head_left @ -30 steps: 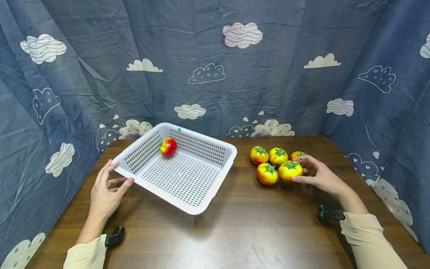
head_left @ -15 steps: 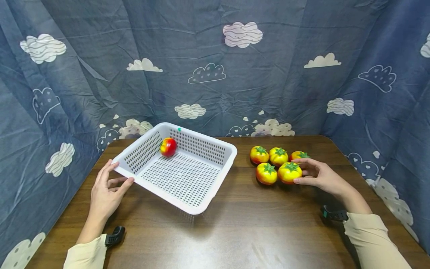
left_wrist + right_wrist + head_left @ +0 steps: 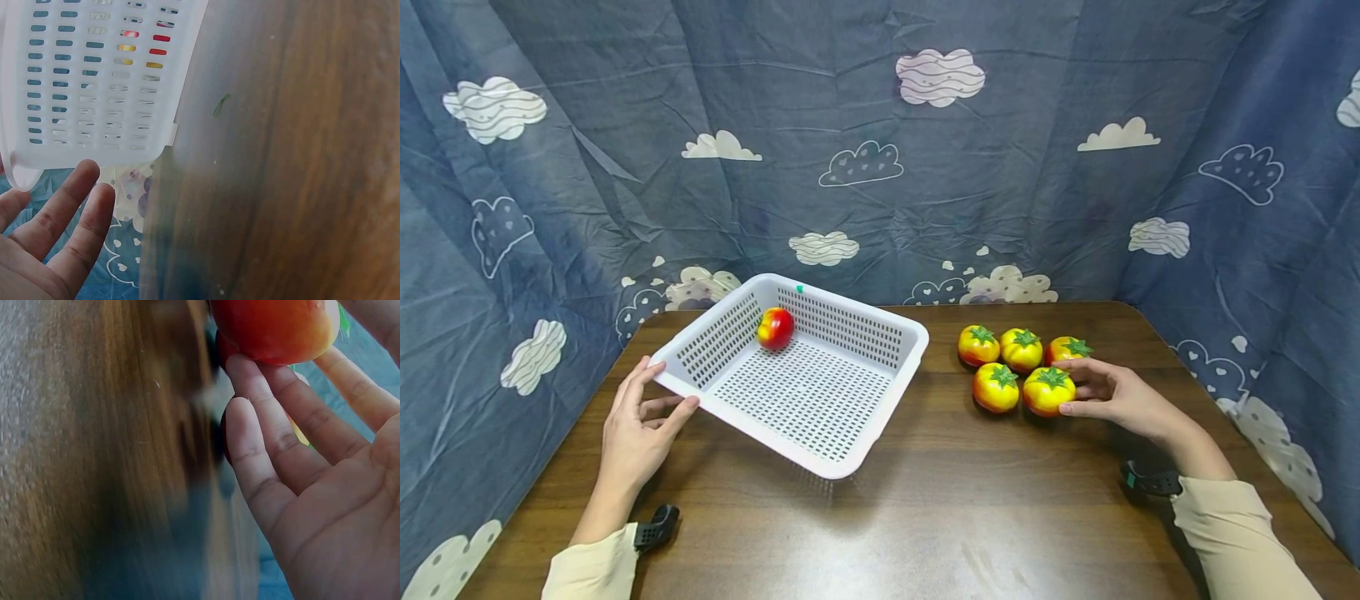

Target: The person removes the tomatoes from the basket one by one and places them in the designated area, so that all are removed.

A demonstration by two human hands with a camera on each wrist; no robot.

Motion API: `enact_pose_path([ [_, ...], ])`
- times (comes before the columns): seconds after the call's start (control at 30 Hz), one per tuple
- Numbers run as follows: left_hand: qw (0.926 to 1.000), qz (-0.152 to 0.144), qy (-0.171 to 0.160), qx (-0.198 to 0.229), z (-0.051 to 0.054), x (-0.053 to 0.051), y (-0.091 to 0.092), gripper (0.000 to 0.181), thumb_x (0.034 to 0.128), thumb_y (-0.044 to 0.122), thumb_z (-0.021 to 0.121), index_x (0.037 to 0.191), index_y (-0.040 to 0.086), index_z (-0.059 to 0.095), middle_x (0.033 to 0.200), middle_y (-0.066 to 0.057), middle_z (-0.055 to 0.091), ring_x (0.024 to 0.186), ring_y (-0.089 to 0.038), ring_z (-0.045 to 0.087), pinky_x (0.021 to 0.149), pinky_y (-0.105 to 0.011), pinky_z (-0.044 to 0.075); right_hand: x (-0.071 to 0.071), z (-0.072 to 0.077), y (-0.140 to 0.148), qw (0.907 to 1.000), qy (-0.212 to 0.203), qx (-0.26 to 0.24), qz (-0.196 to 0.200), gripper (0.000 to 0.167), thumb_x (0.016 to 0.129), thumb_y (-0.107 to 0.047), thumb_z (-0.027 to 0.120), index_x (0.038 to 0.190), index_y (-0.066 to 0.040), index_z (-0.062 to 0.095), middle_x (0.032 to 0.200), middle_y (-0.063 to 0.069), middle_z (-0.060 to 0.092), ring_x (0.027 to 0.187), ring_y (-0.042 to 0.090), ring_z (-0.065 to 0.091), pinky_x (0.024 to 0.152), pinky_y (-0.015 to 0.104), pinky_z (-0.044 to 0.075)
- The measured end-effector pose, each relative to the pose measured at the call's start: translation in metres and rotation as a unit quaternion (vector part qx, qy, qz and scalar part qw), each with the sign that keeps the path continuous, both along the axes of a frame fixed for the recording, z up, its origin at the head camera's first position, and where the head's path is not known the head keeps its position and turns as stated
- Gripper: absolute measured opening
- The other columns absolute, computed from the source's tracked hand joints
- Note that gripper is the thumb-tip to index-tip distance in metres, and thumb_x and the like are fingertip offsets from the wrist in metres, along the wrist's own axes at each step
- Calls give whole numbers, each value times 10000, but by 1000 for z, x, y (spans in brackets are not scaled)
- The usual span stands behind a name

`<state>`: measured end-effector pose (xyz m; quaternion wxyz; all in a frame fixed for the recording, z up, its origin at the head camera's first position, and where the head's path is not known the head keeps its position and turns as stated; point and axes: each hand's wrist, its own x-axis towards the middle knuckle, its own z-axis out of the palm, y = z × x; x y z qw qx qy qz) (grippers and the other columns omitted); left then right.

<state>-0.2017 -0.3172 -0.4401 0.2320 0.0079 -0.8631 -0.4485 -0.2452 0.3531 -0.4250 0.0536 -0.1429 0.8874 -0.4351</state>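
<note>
At the left, my left hand [image 3: 638, 425] holds the near-left corner of a white plastic basket [image 3: 808, 446], thumb and fingers at its rim. In the left wrist view, two fingers [image 3: 90, 231] reach out straight beside the basket [image 3: 94, 94]. A round red-and-yellow fruit [image 3: 776, 328] lies inside near the back left. At the right, my right hand [image 3: 1120, 404] pinches a yellow-and-red tomato [image 3: 1048, 392] with a green leafy top. Its red underside shows above the fingers in the right wrist view, where the tomato [image 3: 275, 328] is cut by the frame's top.
Several similar tomatoes cluster beside the pinched one: one to its left [image 3: 996, 388], others behind, including one partly hidden by my fingers [image 3: 1064, 350]. The brown wooden table [image 3: 940, 492] ends at a blue cloud-print curtain [image 3: 865, 217].
My right hand has shifted slightly right and nearer, and the pinched tomato has come a little nearer. The tomato behind shows more. The left hand and basket have stayed put.
</note>
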Motion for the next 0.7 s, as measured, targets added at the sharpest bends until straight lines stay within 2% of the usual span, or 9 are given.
enact_pose_path([
  [0.13, 10000, 0, -12, -10, 0, 0, 0, 740, 937, 194, 854, 1578, 79, 501, 1743, -126, 327, 910, 205, 620, 721, -17, 532, -1, -3, 0, 9999, 36, 27, 99, 638, 954, -142, 821, 1514, 1, 550, 1449, 262, 607, 1059, 19, 704, 878, 154, 590],
  [0.43, 10000, 12, -30, -3, 0, 0, 0, 738, 940, 199, 851, 1578, 80, 500, 1743, -124, 326, 912, 207, 617, 723, -17, 533, -4, -6, -1, 9993, 126, 118, 320, 645, 946, -140, 828, 1519, -15, 559, 1477, 240, 595, 1069, 45, 709, 902, 177, 592],
  [0.7, 10000, 18, -24, 25, -1, 0, 0, 736, 937, 188, 852, 1576, 80, 502, 1743, -129, 326, 908, 205, 618, 719, -18, 534, -3, -6, -2, 9980, 326, 388, 370, 633, 936, -154, 842, 1506, -34, 593, 1420, 210, 657, 1028, 91, 704, 880, 193, 590],
])
